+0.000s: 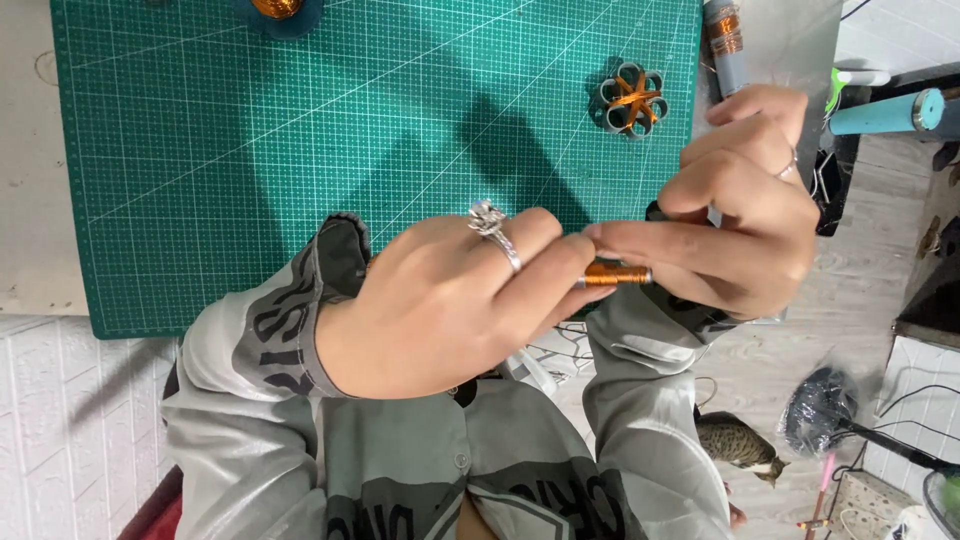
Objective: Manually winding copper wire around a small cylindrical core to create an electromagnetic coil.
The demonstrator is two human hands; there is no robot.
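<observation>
Green cutting mat (300, 150) lies open between flower-shaped wire piece (632, 98) and copper spool (277, 8).

Hands – left (440, 300), right (740, 200) – pinch a copper-wire coil (615, 273) | green cutting mat (300, 130) | wound ring piece (632, 98) beyond

The left hand (440, 300) is curled, back of the hand toward the camera, its fingers (545, 265) bent and pointing toward the right hand, a ring (492, 225) on one finger. The right hand (740, 210) faces it, fingers folded inward with the fingertips meeting those of the left hand, a thin band on one finger. Both pinch the same small piece between their fingertips. Grey sleeves (280, 340) cover both forearms to the wrists, which are bent and drawn close together.
</observation>
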